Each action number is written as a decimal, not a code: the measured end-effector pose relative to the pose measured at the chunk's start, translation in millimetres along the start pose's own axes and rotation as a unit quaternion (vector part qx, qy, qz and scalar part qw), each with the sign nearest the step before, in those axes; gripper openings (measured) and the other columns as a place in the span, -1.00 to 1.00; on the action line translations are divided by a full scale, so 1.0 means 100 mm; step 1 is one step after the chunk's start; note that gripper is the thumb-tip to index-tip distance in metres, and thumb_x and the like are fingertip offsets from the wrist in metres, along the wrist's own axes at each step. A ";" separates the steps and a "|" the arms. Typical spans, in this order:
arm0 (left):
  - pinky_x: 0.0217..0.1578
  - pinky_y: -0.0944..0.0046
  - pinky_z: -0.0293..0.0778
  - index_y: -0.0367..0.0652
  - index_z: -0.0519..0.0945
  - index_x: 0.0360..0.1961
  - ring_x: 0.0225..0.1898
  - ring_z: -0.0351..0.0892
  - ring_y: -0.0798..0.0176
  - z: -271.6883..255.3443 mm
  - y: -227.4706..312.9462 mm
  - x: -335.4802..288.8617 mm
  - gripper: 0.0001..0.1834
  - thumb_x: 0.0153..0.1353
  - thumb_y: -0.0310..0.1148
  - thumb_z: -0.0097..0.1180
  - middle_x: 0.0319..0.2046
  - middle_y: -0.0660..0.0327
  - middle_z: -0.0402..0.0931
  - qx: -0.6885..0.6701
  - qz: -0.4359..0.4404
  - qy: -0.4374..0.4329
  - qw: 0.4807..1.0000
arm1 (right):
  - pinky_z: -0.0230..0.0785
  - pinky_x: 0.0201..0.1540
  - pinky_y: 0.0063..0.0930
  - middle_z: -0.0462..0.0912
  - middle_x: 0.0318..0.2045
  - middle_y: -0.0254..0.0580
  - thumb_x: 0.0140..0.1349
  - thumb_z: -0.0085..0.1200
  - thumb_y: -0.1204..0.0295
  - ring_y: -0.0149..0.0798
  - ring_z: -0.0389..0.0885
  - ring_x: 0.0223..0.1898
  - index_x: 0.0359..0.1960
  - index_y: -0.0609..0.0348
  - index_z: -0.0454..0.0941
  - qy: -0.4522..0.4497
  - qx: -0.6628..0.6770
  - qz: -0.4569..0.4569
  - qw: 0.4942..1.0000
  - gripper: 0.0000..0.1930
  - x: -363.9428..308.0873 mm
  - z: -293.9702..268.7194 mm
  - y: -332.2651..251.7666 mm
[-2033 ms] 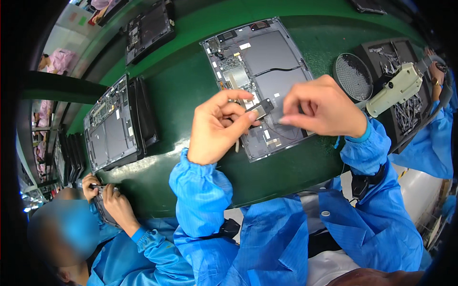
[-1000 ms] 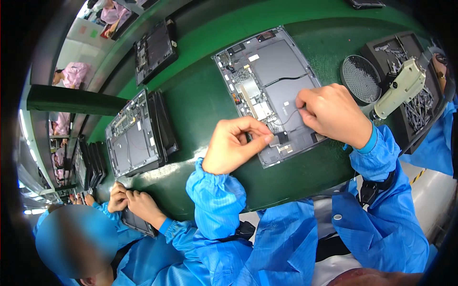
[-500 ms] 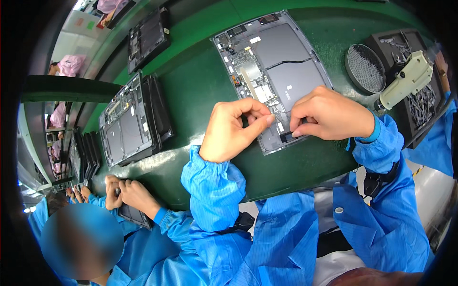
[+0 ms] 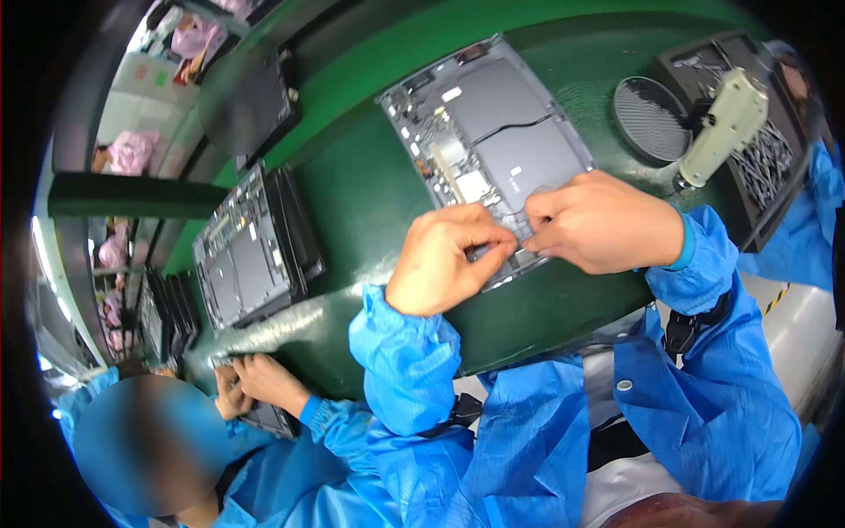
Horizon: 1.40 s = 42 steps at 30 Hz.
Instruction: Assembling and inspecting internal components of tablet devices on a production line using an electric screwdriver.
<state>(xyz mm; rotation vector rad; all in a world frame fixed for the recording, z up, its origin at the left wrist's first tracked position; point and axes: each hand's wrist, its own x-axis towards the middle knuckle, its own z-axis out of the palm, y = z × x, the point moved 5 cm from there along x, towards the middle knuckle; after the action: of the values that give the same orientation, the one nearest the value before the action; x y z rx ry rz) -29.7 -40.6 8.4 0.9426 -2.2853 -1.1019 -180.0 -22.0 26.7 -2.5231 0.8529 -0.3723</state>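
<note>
An opened laptop base (image 4: 528,88) lies on the green bench in front of me, its circuit board (image 4: 449,154) along the left side and a black cable (image 4: 515,128) across its grey panel. Over its near end, my left hand (image 4: 449,255) pinches with thumb and forefinger. Close beside it, my right hand (image 4: 607,224) is also closed in a pinch at the near edge, its fingertips almost meeting the left ones. Thin wires run by the fingers. What either pinch holds is too small or hidden to make out.
Right of the laptop base stand a round tray of small parts (image 4: 651,121), a pale handheld tool (image 4: 726,128) and a dark box (image 4: 748,220) of small metal-looking pieces. Stacked laptop bases (image 4: 242,255) lie left. A co-worker's hands (image 4: 255,383) work at the lower left.
My hands have come closer together, fingertips nearly touching at the near edge. The dark piece by my right fingers is now out of sight. The whole view has shifted slightly.
</note>
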 end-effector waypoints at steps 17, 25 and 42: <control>-0.44 0.29 0.39 -0.25 0.68 -0.33 -0.48 0.46 0.22 0.21 0.23 0.04 -0.66 -0.25 -0.46 0.42 -0.57 0.19 0.45 0.155 0.065 -0.027 0.985 | 0.44 -0.26 -0.49 0.51 -0.33 -0.20 0.20 0.12 0.25 -0.44 0.50 -0.38 0.11 0.33 0.31 0.523 0.412 0.230 0.710 -0.47 -1.30 -0.47 0.90; -0.37 0.29 0.36 -0.22 0.69 -0.35 -0.40 0.41 0.24 0.28 0.25 0.07 -0.67 -0.26 -0.45 0.43 -0.47 0.23 0.47 0.161 0.080 0.023 0.983 | 0.30 -0.59 -0.60 0.35 -0.79 -0.42 0.14 0.18 0.11 -0.55 0.32 -0.77 -0.42 0.26 0.50 0.630 0.401 0.156 0.646 -0.61 -0.74 -1.07 1.14; -0.40 0.31 0.33 -0.17 0.71 -0.34 -0.38 0.36 0.24 0.25 0.20 0.11 -0.70 -0.24 -0.52 0.38 -0.41 0.24 0.48 0.127 0.060 0.024 0.990 | 0.35 -0.53 -0.52 0.34 -0.81 -0.36 0.17 0.11 0.17 -0.49 0.32 -0.76 -0.32 0.34 0.51 0.605 0.393 0.154 0.675 -0.62 -0.58 -0.72 1.42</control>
<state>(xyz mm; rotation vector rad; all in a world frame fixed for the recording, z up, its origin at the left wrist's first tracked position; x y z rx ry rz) -60.9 -27.2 10.6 0.8985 -2.4476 -0.7423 -324.8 -110.0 12.5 -1.0393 1.1229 -1.8989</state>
